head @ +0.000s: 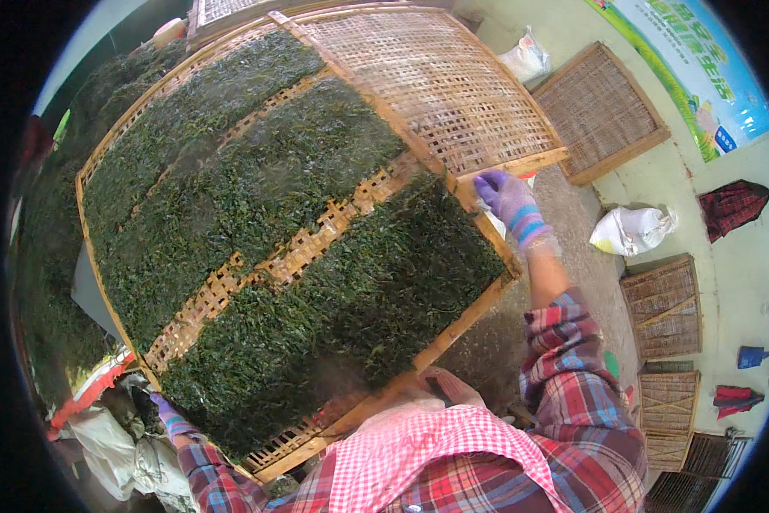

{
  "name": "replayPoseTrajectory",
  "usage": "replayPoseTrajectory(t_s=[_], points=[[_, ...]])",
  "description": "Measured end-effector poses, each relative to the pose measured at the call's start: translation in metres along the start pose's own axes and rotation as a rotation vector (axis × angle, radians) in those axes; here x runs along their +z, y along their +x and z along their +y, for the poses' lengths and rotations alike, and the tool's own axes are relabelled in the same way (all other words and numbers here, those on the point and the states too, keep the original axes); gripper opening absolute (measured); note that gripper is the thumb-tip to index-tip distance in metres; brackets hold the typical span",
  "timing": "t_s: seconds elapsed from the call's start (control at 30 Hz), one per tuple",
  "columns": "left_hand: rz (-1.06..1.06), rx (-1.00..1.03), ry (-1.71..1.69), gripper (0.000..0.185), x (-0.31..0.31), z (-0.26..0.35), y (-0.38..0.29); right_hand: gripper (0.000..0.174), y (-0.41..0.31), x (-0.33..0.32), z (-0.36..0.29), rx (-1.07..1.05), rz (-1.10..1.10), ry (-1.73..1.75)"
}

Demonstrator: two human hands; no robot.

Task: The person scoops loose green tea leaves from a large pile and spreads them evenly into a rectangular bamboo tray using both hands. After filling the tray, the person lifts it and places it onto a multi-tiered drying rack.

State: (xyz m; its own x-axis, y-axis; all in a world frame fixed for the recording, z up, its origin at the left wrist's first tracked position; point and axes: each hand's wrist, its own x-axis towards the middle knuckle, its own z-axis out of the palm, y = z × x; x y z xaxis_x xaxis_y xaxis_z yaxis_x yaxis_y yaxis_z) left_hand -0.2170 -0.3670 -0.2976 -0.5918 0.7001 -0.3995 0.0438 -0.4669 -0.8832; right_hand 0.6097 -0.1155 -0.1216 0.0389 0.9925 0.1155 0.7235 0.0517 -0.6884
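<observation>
In front of me is a large woven bamboo tray (342, 218) with a wooden frame. Dark green leaves (256, 192) cover it in thick bands, and strips of the weave show between them. My right hand (506, 199), in a purple knit glove with blue stripes, grips the frame on the right side. There it is close to the corner of another woven tray (448, 83), whose lattice shows. At the lower left my left hand (169, 413), gloved alike, is on the tray's left edge; its fingers are partly hidden. The tray's near edge reaches my checked apron (423, 455).
Framed woven trays (602, 115) lean along the wall at right. A white sack (634, 231) is on that side too. More white sacks (108, 449) lie at lower left, beside a red-and-white strip (89, 391). Dark greenery (57, 256) lies beyond the left edge.
</observation>
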Motion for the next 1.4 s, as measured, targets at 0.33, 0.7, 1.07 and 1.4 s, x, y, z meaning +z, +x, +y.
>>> replayPoseTrajectory(t_s=[0.33, 0.7, 1.07, 1.4], points=[[0.249, 0.003, 2.148, 0.074, 0.012, -0.036, 0.028, 0.080, 0.054, 0.071, 0.120, 0.057, 0.031, 0.099], [0.135, -0.042, 1.135, 0.069, 0.079, -0.098, 0.097, 0.059, 0.020, 0.062, 0.003, 0.384, -0.105, 0.340], [0.241, -0.051, -0.094, 0.065, 0.075, -0.085, 0.098, 0.034, -0.060, 0.014, -0.040, -0.070, -0.136, 0.555], [0.374, -0.093, -0.180, 0.062, 0.075, -0.105, 0.108, 0.070, -0.003, 0.060, 0.022, 0.281, 0.012, 0.420]])
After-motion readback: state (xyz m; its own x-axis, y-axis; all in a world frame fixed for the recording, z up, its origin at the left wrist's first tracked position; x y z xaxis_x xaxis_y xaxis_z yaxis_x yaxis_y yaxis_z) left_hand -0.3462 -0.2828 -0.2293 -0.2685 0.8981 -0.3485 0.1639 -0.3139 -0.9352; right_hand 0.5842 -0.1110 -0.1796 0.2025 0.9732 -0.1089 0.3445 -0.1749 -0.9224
